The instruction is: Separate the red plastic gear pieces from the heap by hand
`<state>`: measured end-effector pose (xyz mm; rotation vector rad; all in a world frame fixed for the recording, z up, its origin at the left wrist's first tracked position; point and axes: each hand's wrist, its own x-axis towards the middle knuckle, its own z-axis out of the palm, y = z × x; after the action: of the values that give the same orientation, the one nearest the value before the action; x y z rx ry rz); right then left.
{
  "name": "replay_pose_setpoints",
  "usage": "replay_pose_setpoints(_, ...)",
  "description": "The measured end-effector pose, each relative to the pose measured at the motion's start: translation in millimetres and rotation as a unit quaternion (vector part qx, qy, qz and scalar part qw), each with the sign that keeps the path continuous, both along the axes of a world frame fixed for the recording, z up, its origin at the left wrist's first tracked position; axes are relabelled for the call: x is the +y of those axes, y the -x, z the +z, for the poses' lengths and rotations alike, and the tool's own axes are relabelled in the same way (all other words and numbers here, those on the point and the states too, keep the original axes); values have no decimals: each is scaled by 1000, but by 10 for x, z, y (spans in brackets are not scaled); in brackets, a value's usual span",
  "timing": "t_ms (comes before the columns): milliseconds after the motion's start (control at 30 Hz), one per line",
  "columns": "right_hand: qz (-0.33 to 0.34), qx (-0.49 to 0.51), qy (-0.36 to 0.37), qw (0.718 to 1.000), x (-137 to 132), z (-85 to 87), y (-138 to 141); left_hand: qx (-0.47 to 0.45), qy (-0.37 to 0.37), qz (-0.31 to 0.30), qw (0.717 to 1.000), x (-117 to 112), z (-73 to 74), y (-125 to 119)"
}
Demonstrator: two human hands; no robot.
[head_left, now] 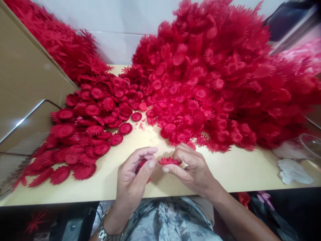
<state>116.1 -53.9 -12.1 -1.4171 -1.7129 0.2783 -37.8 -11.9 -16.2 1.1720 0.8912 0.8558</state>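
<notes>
My left hand (pixel 136 170), with a metal watch on its wrist, is closed with its thumb against the fingers. Some red petal material shows inside its curled fingers, mostly hidden. Just to the right, my right hand (pixel 190 164) pinches a red artificial flower piece (pixel 169 161) with a fringed edge, thumb below and fingers above. The two hands are close together but apart, above the front of the table (pixel 160 184). Beyond them lies a pile of darker, round, fringed flower pieces (pixel 94 130) on the left and a larger heap of bright red fringed pieces (pixel 200 93) on the right.
Red pieces with long pointed petals (pixel 75 50) are heaped at the back left beside a cardboard panel (pixel 25 60). A crumpled white tissue (pixel 294 171) and a clear plastic container (pixel 309 145) are at the right. A white wall (pixel 117 20) stands behind.
</notes>
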Motion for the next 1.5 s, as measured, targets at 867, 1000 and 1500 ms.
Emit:
replay_pose_setpoints(867, -259, -363, 17, 895, 397, 460, -792, 56, -40, -19, 997, 855, 353, -635)
replay_pose_setpoints(1000, -168, -285, -5, 944, 216, 359, -695, -94, 139, -51, 984, 667, 395, -420)
replay_pose_setpoints(1500, 3, -133, 7, 991, -41, 94, -279, -102, 196, -63, 973, 222, 109, -195)
